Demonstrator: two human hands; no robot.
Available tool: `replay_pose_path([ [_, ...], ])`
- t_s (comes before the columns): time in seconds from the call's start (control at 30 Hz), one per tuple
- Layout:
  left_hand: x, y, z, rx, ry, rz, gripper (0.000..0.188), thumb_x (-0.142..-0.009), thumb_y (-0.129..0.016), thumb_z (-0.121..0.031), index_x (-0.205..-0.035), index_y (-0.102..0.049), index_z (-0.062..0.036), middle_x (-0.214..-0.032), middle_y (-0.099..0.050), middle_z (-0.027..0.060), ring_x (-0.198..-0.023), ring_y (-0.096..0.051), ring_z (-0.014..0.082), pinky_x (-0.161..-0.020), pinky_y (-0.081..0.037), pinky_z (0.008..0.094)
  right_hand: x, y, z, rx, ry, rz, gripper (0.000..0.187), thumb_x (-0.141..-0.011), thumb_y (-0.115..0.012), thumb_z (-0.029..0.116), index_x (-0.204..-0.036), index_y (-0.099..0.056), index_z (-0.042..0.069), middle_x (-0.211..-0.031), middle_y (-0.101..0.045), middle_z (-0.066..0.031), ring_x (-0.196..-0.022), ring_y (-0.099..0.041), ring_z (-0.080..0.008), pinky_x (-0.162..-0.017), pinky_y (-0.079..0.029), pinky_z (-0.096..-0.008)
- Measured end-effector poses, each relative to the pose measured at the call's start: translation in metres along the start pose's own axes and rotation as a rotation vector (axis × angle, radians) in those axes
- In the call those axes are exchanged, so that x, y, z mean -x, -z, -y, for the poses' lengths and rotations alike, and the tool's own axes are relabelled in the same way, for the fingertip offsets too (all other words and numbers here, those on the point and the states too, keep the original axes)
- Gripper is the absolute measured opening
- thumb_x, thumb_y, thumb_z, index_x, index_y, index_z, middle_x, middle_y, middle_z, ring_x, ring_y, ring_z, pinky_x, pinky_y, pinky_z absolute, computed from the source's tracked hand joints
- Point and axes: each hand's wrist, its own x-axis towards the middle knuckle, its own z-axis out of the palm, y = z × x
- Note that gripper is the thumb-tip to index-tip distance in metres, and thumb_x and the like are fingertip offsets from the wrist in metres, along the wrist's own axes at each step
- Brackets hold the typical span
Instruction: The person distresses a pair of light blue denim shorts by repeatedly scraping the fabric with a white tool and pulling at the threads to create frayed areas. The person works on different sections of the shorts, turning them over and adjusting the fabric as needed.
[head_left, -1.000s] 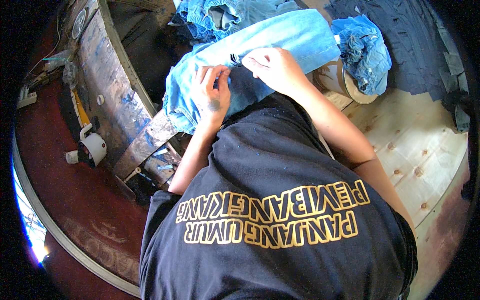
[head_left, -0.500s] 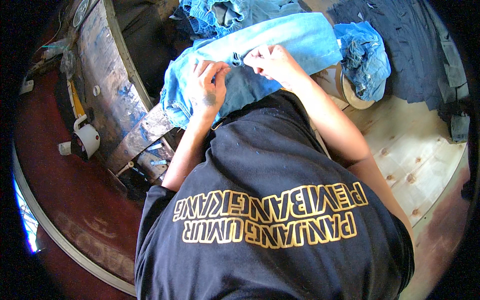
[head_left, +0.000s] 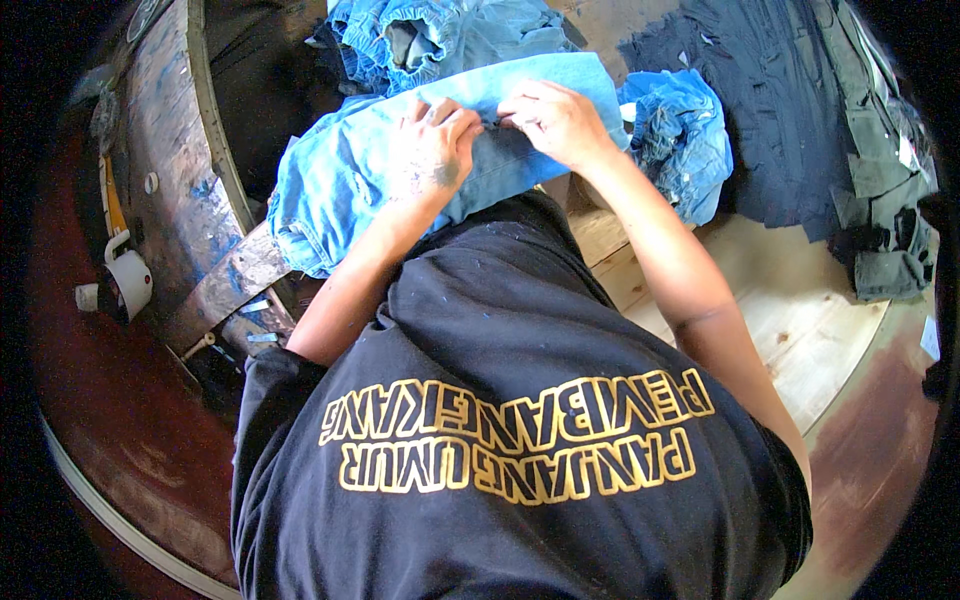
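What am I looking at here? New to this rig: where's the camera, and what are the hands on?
No machine: a person works bare-handed. The view is from the left of two wide fisheye cameras on their head, looking down, so edges bend and the black shirt fills the foreground. Picture left is their left.

The left hand and right hand are on a light blue denim piece, fingers curled close together; whether they pinch it is too small to tell. Beyond lies a crumpled blue garment with gathered edges; to the right, a blue bundle and dark cloth, with pale wooden boards nearer.
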Motion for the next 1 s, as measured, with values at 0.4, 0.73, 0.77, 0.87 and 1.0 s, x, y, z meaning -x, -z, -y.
replay_pose_path([
  [0.4, 0.052, 0.046, 0.030, 0.025, 0.173, -0.172, 0.008, -0.081, -0.083, -0.012, -0.088, -0.079, -0.0108, -0.093, -0.073, 0.0048, -0.091, -0.067, 0.0272, -0.084, -0.053, 0.0386, -0.017, -0.004, 0.052, -0.341, -0.143, -0.076, 0.013, -0.100, -0.071, 0.015, -0.110, -0.076, 0.008, -0.104, -0.072, -0.0059, -0.082, -0.073, -0.0192, -0.073, -0.057, -0.0338],
  [0.73, 0.063, 0.056, 0.010, 0.015, 0.147, -0.228, 0.016, -0.078, -0.085, -0.009, -0.093, -0.079, -0.0107, -0.094, -0.072, 0.0049, -0.097, -0.066, 0.0293, -0.087, -0.052, 0.0394, -0.025, -0.019, 0.096, -0.658, -0.606, 0.411, 0.047, -0.090, -0.081, 0.033, -0.123, -0.076, -0.001, -0.100, -0.079, -0.0183, -0.090, -0.072, -0.0205, -0.083, -0.056, -0.0358],
  [0.77, 0.064, 0.060, 0.007, 0.021, 0.177, -0.229, 0.017, -0.078, -0.085, -0.009, -0.094, -0.079, -0.0106, -0.094, -0.072, 0.0053, -0.098, -0.066, 0.0300, -0.088, -0.052, 0.0396, -0.024, -0.021, 0.098, -0.610, -0.540, 0.406, 0.050, -0.091, -0.081, 0.033, -0.126, -0.075, -0.001, -0.101, -0.079, -0.0178, -0.090, -0.072, -0.0204, -0.084, -0.056, -0.0359],
  [0.87, 0.070, 0.076, -0.005, 0.145, 0.425, -0.224, 0.011, -0.092, -0.080, -0.014, -0.098, -0.076, -0.0057, -0.082, -0.069, 0.0057, -0.080, -0.066, 0.0235, -0.075, -0.052, 0.0365, -0.019, -0.020, 0.106, -0.606, -0.531, 0.370, 0.049, -0.093, -0.081, 0.034, -0.128, -0.073, -0.001, -0.094, -0.075, -0.0095, -0.084, -0.069, -0.0175, -0.079, -0.056, -0.0348],
  [1.0, 0.077, 0.084, -0.009, 0.503, 0.995, 0.179, 0.047, -0.107, -0.064, -0.042, -0.087, -0.070, -0.0002, -0.062, -0.060, 0.0045, -0.059, -0.058, 0.0143, -0.058, -0.045, 0.0334, -0.015, -0.013, 0.112, -1.093, -0.952, 0.431, 0.026, -0.099, -0.077, 0.031, -0.107, -0.077, 0.006, -0.078, -0.062, 0.0030, -0.059, -0.052, -0.0067, -0.052, -0.041, -0.0259],
])
